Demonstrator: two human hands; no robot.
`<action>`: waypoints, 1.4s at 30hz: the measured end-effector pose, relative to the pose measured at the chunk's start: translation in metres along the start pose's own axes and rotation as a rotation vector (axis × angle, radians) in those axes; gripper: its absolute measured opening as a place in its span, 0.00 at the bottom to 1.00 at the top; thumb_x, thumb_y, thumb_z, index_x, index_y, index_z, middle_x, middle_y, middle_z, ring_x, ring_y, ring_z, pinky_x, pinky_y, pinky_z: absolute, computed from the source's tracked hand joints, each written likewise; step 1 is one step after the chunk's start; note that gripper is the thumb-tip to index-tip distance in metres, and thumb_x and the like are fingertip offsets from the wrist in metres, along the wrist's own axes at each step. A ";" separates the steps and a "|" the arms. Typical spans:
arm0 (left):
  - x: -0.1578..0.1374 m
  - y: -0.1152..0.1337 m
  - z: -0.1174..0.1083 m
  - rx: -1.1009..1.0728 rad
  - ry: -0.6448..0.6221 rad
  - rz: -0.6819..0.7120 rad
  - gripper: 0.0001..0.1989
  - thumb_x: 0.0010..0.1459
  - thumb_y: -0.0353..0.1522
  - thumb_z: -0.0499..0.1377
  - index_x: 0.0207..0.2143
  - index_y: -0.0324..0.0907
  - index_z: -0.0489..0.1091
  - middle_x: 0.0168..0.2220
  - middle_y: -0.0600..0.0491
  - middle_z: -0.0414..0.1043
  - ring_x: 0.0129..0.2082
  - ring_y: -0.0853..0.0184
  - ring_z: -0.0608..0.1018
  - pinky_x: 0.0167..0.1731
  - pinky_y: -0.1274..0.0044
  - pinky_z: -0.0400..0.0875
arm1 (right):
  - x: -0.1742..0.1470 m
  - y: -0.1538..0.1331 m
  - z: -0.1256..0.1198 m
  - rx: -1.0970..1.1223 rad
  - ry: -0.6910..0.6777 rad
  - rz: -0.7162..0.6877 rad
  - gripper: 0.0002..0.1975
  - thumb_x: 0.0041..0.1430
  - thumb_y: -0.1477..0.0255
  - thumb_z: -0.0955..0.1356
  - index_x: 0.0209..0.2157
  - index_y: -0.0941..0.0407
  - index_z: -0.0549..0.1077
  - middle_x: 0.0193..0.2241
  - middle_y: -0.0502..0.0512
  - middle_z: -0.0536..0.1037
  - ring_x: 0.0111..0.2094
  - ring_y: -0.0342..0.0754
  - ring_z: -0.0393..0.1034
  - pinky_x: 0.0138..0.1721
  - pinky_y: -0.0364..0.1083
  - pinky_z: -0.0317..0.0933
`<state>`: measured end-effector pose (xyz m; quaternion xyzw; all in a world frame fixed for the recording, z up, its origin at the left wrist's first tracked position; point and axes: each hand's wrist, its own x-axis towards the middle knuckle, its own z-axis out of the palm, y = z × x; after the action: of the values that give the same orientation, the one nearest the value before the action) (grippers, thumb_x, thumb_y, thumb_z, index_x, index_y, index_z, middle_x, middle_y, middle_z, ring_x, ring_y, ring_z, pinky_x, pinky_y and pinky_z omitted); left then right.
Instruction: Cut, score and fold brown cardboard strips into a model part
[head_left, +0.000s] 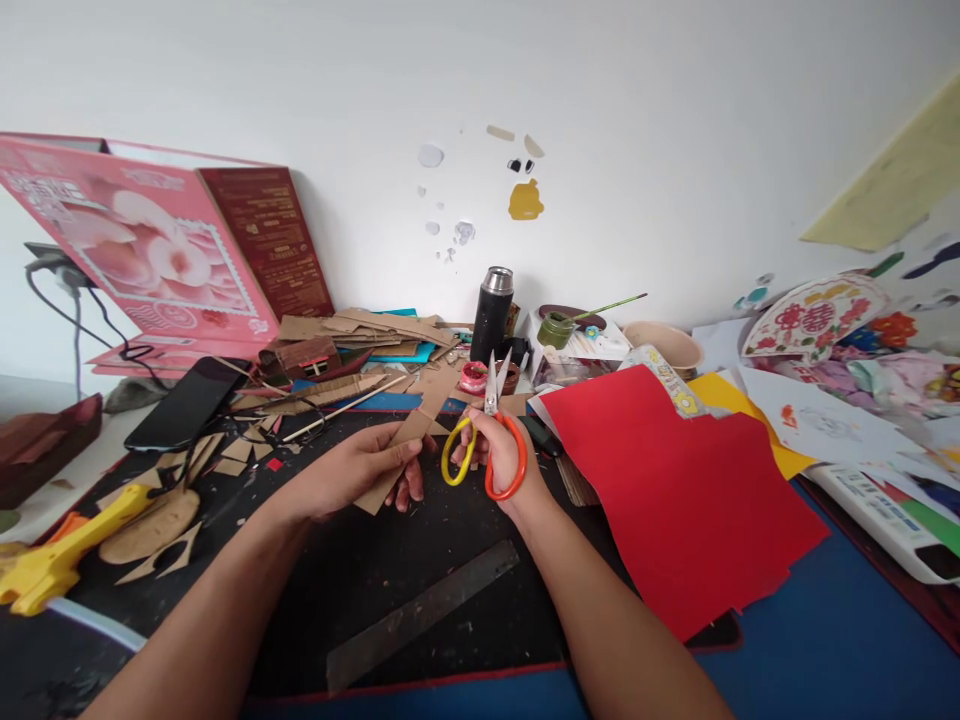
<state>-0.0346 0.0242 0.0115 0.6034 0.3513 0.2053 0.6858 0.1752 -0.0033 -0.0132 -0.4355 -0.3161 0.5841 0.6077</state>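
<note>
My left hand (358, 468) grips a long strip of brown cardboard (433, 400), thumb on top, the strip slanting up to the right. In my right hand (493, 447) is a pair of scissors (491, 405) with one yellow and one orange-red handle loop. Their blades point away from me and stand slightly apart, to the right of the strip and not seen cutting it. Below both hands a clear ruler (424, 615) lies at a slant on the black mat (300, 620).
A yellow glue gun (75, 550), cardboard scraps (238, 450) and a phone (187, 403) lie at left. A black thermos (492, 315) and a green paint jar (556, 330) stand behind. Red paper (682, 490) covers the right side. A pink box (165, 250) stands at the back left.
</note>
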 end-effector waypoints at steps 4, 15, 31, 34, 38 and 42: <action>0.000 -0.001 0.003 -0.033 0.013 0.012 0.32 0.60 0.61 0.66 0.41 0.41 0.71 0.26 0.50 0.81 0.22 0.65 0.79 0.24 0.75 0.71 | 0.002 0.003 -0.003 0.002 -0.018 0.057 0.27 0.50 0.50 0.80 0.38 0.56 0.76 0.22 0.46 0.76 0.17 0.45 0.74 0.20 0.42 0.65; 0.002 -0.006 0.008 0.055 -0.090 -0.022 0.32 0.62 0.63 0.61 0.39 0.43 0.69 0.26 0.50 0.80 0.21 0.66 0.78 0.22 0.76 0.68 | 0.003 0.006 -0.002 -0.010 -0.015 0.026 0.28 0.47 0.48 0.82 0.32 0.55 0.73 0.21 0.47 0.76 0.18 0.45 0.75 0.19 0.40 0.62; 0.003 -0.006 -0.025 0.238 -0.072 0.031 0.29 0.65 0.57 0.63 0.39 0.38 0.79 0.34 0.45 0.82 0.27 0.65 0.80 0.26 0.76 0.72 | 0.008 -0.002 -0.008 0.077 0.147 -0.002 0.26 0.43 0.53 0.82 0.29 0.54 0.71 0.22 0.46 0.75 0.19 0.46 0.76 0.22 0.43 0.68; 0.004 -0.008 -0.025 0.224 -0.069 0.027 0.30 0.65 0.58 0.63 0.40 0.37 0.79 0.33 0.45 0.82 0.26 0.65 0.79 0.25 0.77 0.72 | 0.008 -0.002 -0.009 0.070 0.146 -0.004 0.26 0.44 0.52 0.81 0.30 0.55 0.71 0.22 0.46 0.75 0.19 0.46 0.76 0.22 0.42 0.68; 0.006 -0.012 -0.025 0.203 -0.061 0.013 0.32 0.63 0.59 0.63 0.41 0.37 0.79 0.31 0.46 0.81 0.24 0.65 0.79 0.23 0.76 0.73 | 0.008 -0.001 -0.010 0.070 0.123 0.036 0.27 0.44 0.50 0.81 0.29 0.55 0.71 0.23 0.47 0.76 0.20 0.46 0.76 0.19 0.42 0.65; 0.007 -0.013 -0.021 0.196 -0.033 -0.012 0.34 0.60 0.61 0.64 0.41 0.37 0.78 0.28 0.48 0.80 0.23 0.64 0.79 0.22 0.75 0.73 | 0.009 0.002 -0.010 0.060 0.089 0.043 0.29 0.44 0.49 0.82 0.30 0.54 0.69 0.23 0.47 0.76 0.20 0.46 0.76 0.21 0.42 0.67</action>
<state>-0.0469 0.0412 -0.0034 0.6690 0.3619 0.1560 0.6301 0.1845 0.0040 -0.0206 -0.4494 -0.2616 0.5863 0.6211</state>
